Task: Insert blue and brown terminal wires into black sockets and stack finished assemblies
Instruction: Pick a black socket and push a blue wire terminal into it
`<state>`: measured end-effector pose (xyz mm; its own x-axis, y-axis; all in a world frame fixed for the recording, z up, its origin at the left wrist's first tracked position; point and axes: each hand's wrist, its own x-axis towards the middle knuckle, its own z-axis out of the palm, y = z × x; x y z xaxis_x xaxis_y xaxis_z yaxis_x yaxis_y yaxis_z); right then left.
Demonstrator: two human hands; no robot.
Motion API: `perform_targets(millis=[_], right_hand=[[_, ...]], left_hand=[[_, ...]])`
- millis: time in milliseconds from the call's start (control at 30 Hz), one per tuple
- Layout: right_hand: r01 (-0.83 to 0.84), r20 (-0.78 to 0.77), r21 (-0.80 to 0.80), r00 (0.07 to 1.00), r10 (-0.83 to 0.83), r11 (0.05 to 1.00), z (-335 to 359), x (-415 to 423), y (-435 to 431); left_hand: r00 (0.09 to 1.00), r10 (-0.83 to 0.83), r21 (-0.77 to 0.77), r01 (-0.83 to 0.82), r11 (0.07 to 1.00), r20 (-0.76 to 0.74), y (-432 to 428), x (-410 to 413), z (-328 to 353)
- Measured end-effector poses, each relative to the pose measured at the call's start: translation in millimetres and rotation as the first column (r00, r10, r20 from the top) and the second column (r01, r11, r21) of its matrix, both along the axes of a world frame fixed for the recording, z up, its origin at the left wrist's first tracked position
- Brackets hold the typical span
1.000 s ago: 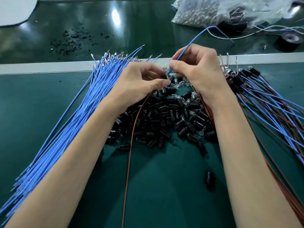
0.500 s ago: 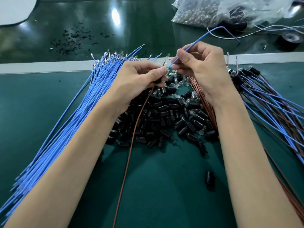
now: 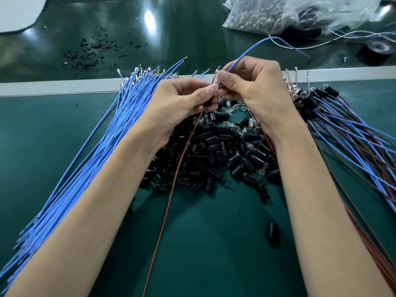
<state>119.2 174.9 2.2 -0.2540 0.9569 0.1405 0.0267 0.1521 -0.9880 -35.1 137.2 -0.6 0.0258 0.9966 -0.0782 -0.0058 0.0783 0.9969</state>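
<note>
My left hand (image 3: 184,103) pinches a black socket (image 3: 211,103) above the heap of loose black sockets (image 3: 218,151). A brown wire (image 3: 171,189) runs from that socket down toward me. My right hand (image 3: 255,88) pinches a blue wire (image 3: 246,53) between thumb and forefinger, its lower end right at the socket in my left hand. The wire's other end arcs away over the far table. A thick bundle of blue terminal wires (image 3: 90,159) lies on the left. Finished assemblies with blue and brown wires (image 3: 347,136) are stacked on the right.
A lone black socket (image 3: 272,231) lies on the green mat near me. A clear plastic bag of parts (image 3: 278,13) and a roll of black tape (image 3: 377,50) sit at the far right. Black debris (image 3: 92,50) is scattered on the far table.
Both hands rose slightly off the socket heap and came closer together. The blue wire's end moved down to the socket in my left hand.
</note>
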Motion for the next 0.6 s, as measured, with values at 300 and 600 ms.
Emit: perform_targets(millis=[300, 600], right_hand=[[0.021, 0.008, 0.048, 1.0, -0.022, 0.999, -0.4, -1.1, 0.1], [-0.015, 0.064, 0.062, 0.998, 0.011, 0.998, -1.4, 2.1, 2.6]], left_hand=[[0.999, 0.01, -0.001, -0.01, 1.0, 0.044, -0.7, 1.9, 2.1], [0.998, 0.023, 0.012, -0.024, 1.0, 0.055, -0.4, 0.8, 2.0]])
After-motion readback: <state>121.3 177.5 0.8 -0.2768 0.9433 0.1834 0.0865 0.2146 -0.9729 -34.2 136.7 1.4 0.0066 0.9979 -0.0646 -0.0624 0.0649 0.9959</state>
